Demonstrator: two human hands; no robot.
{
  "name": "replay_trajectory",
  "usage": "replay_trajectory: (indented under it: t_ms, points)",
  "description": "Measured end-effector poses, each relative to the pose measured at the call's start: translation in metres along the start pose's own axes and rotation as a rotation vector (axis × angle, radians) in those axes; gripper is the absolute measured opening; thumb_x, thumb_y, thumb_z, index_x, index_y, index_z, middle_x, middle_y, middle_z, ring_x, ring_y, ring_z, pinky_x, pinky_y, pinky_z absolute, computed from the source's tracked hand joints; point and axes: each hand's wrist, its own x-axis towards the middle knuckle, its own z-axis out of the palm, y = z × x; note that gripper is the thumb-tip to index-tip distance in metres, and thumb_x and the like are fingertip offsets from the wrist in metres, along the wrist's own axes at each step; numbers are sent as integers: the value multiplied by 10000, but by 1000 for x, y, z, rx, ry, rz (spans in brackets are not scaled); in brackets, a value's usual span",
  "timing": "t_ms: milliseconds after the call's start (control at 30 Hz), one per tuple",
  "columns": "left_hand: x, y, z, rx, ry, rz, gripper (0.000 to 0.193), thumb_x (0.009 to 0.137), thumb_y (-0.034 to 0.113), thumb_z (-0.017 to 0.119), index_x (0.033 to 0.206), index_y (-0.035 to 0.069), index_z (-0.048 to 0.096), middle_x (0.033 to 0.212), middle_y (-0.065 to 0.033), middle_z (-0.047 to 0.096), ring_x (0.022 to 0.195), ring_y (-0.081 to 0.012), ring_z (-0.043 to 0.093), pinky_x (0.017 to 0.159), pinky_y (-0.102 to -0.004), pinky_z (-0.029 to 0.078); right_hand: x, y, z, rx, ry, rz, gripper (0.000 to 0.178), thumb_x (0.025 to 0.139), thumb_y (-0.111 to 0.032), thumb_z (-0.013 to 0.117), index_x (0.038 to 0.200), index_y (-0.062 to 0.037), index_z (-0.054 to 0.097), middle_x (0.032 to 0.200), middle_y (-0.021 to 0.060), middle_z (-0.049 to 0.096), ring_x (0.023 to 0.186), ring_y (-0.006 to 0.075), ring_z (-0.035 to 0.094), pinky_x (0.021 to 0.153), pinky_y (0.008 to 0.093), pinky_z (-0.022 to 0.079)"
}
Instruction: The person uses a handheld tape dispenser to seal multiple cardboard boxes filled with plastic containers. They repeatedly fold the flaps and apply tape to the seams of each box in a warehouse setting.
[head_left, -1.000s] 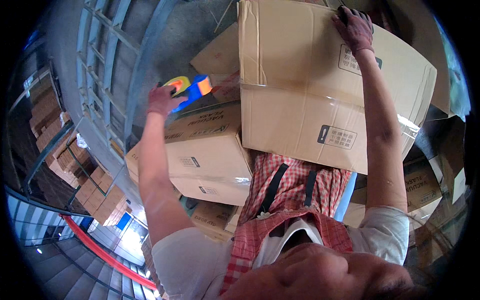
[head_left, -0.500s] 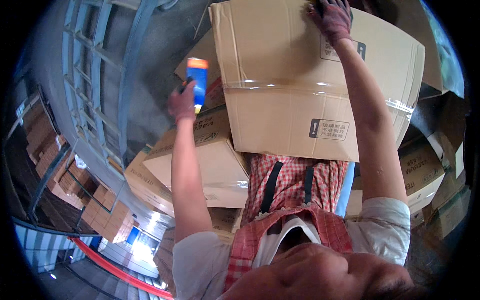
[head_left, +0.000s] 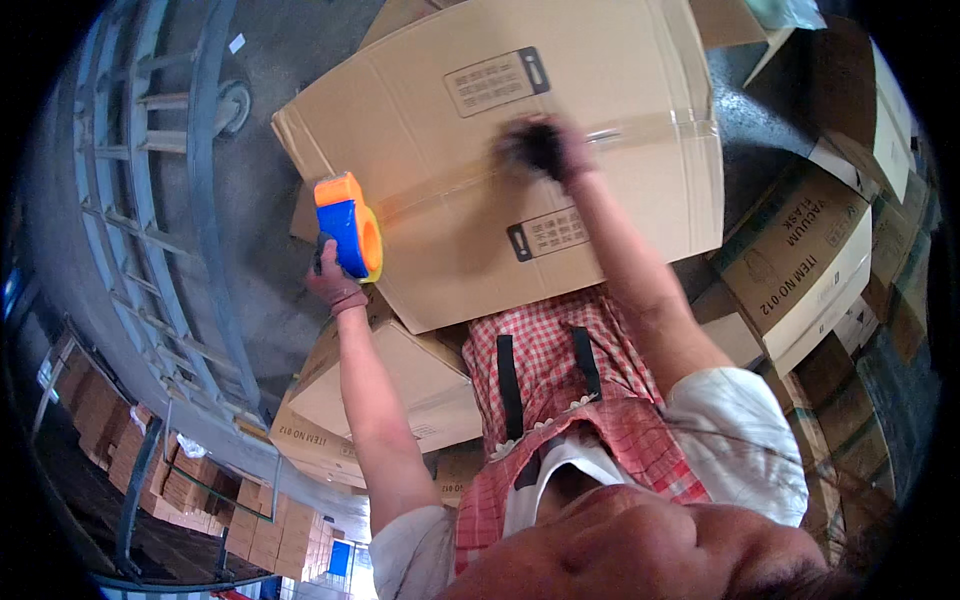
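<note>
The large brown cardboard box [head_left: 430, 150] lies before me, its near edge at my red-and-white checked cloth apron [head_left: 540, 345]; clear shiny tape [head_left: 685, 125] crosses its upper face; grey floor [head_left: 270, 90] spreads between its left corner and a blue-grey metal ladder-like frame [head_left: 168, 143]; my gloved left hand [head_left: 335, 285] is closed round the blue-and-orange plastic tape dispenser [head_left: 343, 235] beside the box's left edge; my gloved right hand [head_left: 548, 150] blurs over the middle, its opening and contact impossible to tell.
</note>
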Motion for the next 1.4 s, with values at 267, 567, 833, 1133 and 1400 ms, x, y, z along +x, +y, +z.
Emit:
replay_trajectory:
  t_ms: [267,567,833,1133,1400]
  points:
    - [47,23,-2,312,136,134,310,655,228,689,779,-51,635,727,-63,622,627,-144,549,601,-303,450,-94,-193,-72,-618,940,-470,317,804,-291,523,954,-15,566,890,128,608,835,258,587,767,367,457]
    - [47,12,9,86,106,58,318,638,220,701,824,-32,642,779,-71,623,667,-158,552,632,-316,445,-131,-70,-118,-1320,969,-40,743,724,-643,459,974,47,580,949,248,584,965,329,551,810,363,402]
    - [-31,2,29,-233,-175,-18,249,673,88,634,885,-39,608,852,-76,608,752,-166,571,707,-289,460,-190,-40,-130,-1482,914,-66,647,760,-576,449,1002,12,571,953,252,571,939,402,521,806,419,414]
    - [-129,-21,245,-133,-264,-69,120,664,133,654,682,28,600,696,26,544,624,-91,464,607,-238,382,-196,-85,-193,-1238,604,427,298,720,-259,625,875,-5,634,734,59,616,676,139,561,613,298,429]
    - [-139,-57,300,-17,-32,-61,185,647,156,670,640,7,562,629,10,511,565,-91,435,526,-246,367,129,-299,-174,-1110,412,-317,573,681,-314,686,1131,-11,500,1116,109,536,1011,208,494,869,307,355]
